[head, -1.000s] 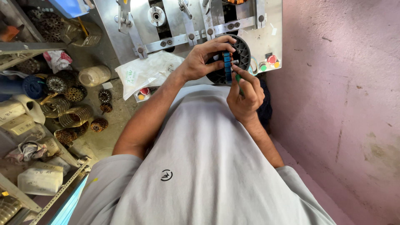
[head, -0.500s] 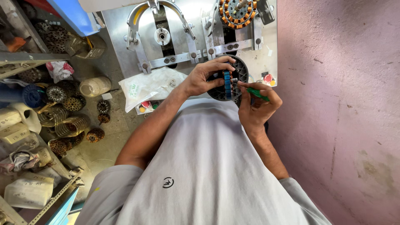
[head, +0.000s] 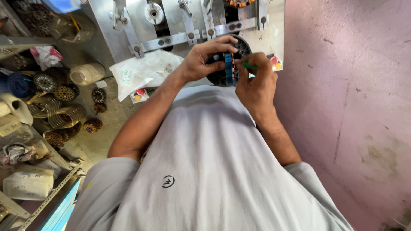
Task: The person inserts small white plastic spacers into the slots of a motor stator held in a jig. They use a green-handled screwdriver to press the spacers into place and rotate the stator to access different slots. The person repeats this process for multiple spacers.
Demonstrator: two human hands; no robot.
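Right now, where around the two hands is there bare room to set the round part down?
Bare floor shows between the plastic bag and the wound stators. It is crowded where the left hand and right hand hold the dark stator ring against the metal machine. The shelf is full.

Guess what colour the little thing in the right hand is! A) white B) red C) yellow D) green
D: the right hand pinches a small green piece at its fingertips, beside the round dark part that the left hand steadies.
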